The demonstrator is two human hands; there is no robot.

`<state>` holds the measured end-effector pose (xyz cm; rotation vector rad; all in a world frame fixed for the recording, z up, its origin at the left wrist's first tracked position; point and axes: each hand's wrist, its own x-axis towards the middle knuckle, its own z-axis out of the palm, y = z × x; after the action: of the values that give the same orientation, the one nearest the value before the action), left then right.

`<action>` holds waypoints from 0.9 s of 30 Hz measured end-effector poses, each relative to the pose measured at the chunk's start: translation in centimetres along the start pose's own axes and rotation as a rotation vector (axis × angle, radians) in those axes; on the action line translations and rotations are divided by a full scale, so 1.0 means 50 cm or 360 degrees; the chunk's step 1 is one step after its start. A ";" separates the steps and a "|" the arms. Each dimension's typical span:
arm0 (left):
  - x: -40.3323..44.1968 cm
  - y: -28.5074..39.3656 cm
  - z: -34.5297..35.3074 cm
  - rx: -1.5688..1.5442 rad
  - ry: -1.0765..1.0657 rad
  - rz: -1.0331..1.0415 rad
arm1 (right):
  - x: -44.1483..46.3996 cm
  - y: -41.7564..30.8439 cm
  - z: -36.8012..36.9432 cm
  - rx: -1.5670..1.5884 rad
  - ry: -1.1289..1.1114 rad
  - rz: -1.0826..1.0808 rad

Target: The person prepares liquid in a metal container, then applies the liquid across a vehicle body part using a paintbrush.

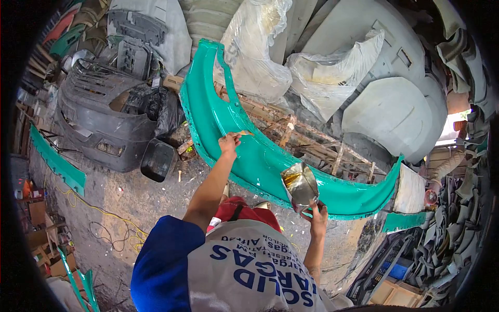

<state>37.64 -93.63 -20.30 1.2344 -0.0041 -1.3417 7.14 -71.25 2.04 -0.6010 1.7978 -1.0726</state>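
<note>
A long curved green panel [218,122], glossy as if wet, stretches across in front of me on a rusty metal frame. My left hand [229,144] is closed on a small brush [245,133] whose tan end lies at the panel's surface. In my right hand [315,210] is a shiny metal can [300,184], gripped by its near edge and held over the panel's front side. Its mouth faces me, and amber-coloured stuff shows inside. How the fingers wrap the brush handle is partly hidden.
A dark bumper [104,119] and a black tub [159,160] stand at left. Plastic-wrapped parts [332,67] and a pale hood [390,114] lean behind the rusty frame [288,130]. A yellow cord [122,217] runs over the floor. Stacked parts [457,223] fill the right.
</note>
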 end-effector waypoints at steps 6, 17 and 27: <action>-0.023 0.076 -0.012 0.0197 0.0071 0.0603 | -0.043 0.003 -0.036 -0.0035 0.0086 0.0123; -0.152 -0.003 -0.036 0.1357 -0.0930 0.1134 | -0.071 0.013 -0.064 -0.0008 0.0056 0.0132; 0.089 0.196 -0.066 0.1325 -0.1277 0.0945 | -0.092 0.024 -0.073 -0.0202 0.0096 0.0129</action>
<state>48.09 -97.11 -18.05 1.1071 -1.4987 -1.2244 6.02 -65.68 3.84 -0.5717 1.9369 -0.9360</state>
